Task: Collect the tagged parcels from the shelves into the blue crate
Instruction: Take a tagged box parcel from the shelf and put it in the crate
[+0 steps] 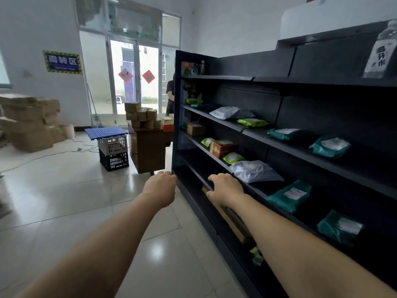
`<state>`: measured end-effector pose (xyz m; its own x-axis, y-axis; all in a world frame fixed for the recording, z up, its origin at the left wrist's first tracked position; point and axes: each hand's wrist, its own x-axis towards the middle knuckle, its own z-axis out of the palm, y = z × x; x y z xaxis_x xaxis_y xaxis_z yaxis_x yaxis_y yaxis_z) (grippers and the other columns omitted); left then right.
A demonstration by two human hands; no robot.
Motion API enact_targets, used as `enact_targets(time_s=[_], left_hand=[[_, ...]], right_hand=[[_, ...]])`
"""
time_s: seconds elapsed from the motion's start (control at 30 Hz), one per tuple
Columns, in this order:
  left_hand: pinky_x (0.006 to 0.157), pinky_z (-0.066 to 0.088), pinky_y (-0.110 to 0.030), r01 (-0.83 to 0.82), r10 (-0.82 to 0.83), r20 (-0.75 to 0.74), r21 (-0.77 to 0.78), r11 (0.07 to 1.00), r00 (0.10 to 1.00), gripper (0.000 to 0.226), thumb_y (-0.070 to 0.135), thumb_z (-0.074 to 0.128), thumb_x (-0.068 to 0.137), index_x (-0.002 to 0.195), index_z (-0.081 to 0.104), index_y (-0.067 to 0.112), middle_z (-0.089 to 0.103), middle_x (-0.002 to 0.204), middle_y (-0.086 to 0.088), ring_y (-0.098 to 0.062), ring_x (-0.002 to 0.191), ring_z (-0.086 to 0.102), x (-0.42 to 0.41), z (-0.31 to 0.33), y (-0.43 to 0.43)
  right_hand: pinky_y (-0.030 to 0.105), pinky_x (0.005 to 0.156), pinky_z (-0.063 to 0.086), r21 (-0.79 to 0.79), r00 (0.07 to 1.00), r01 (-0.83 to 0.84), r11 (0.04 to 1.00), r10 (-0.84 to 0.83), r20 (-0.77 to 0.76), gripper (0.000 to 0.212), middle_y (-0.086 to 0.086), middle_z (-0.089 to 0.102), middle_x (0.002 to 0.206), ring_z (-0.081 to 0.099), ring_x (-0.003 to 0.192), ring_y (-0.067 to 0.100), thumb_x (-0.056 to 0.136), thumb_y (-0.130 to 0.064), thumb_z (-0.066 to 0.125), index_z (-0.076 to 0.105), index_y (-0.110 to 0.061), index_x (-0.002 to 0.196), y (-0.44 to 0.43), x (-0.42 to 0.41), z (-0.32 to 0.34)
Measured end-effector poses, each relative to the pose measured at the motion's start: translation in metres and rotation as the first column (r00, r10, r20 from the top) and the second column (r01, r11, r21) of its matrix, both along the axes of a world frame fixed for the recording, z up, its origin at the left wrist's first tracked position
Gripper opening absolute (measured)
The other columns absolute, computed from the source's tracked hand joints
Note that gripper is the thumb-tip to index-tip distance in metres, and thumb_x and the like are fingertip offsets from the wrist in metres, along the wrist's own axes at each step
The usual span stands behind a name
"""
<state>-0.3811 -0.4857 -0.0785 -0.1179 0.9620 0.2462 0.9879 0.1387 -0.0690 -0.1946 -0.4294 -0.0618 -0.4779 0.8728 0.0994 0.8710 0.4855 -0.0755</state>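
Black shelves (pixel 311 160) fill the right half of the frame, running back from lower right to centre. Pale glossy floor (pixel 64 190) covers the lower left. A glass door (pixel 129 82) stands at upper centre, with a blue sign (pixel 62 61) on the wall to its left. Cardboard boxes (pixel 28 121) are stacked at the left edge, and more sit on a brown tabletop (pixel 150 134) at centre, just past the shelves' end. Left of it a grey crate (pixel 112 144) sits on a black crate (pixel 115 161), with a blue slatted panel (pixel 106 132) lying on top; whether that panel belongs to the blue crate cannot be told. A person (pixel 170 91) in a dark top stands half hidden behind the shelves' end.

Both bare arms reach forward from the bottom edge. The left hand (pixel 160 188) is loosely clenched, knuckles up, holding nothing, just beside the shelves' end post. The right hand (pixel 225 188) lies palm down over a shelf lip at centre, fingers bent, at the corner of a crumpled grey parcel (pixel 255 172); whether it grasps that parcel cannot be told.

Teal parcels (pixel 289 195) with white tags lie flat on two shelves at right. Green packets (pixel 252 122) and an orange box (pixel 222 147) lie farther back.
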Motion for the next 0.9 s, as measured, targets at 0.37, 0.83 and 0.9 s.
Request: enact_targets(time_s=[0.37,0.83,0.9], left_hand=[[0.083,0.046,-0.035,-0.031,0.03,0.052,0.027,0.999,0.998,0.023,0.01,0.05,0.089,0.11,0.059,0.011,0.057,0.115,-0.008,-0.026,0.113,0.052,-0.119,-0.003,0.135],[0.085,0.047,-0.036,0.036,-0.034,0.063,-0.026,0.999,0.997,0.023,0.011,0.05,0.09,0.112,0.058,0.009,0.056,0.116,-0.008,-0.027,0.115,0.052,-0.253,0.009,0.321],[0.085,0.047,-0.037,0.047,-0.044,0.08,-0.039,0.998,0.996,0.021,0.011,0.051,0.089,0.109,0.058,0.009,0.056,0.113,-0.009,-0.027,0.113,0.052,-0.264,0.006,0.351]], right_hand=[[0.04,0.099,0.045,-0.013,1.0,-0.009,1.0,0.009,-0.014,0.054,0.005,0.05,0.137,0.044,0.128,0.026,0.091,-0.037,0.059,0.043,-0.021,0.141,0.142,-0.118,-0.004],[0.038,0.097,0.046,-0.057,0.999,0.036,0.998,-0.035,0.013,0.053,0.005,0.051,0.136,0.044,0.127,0.025,0.092,-0.036,0.058,0.043,-0.02,0.141,0.317,-0.251,-0.009],[0.039,0.098,0.046,-0.056,0.999,0.04,0.998,-0.039,0.014,0.053,0.006,0.051,0.136,0.045,0.127,0.026,0.092,-0.037,0.057,0.043,-0.02,0.141,0.345,-0.262,-0.012]])
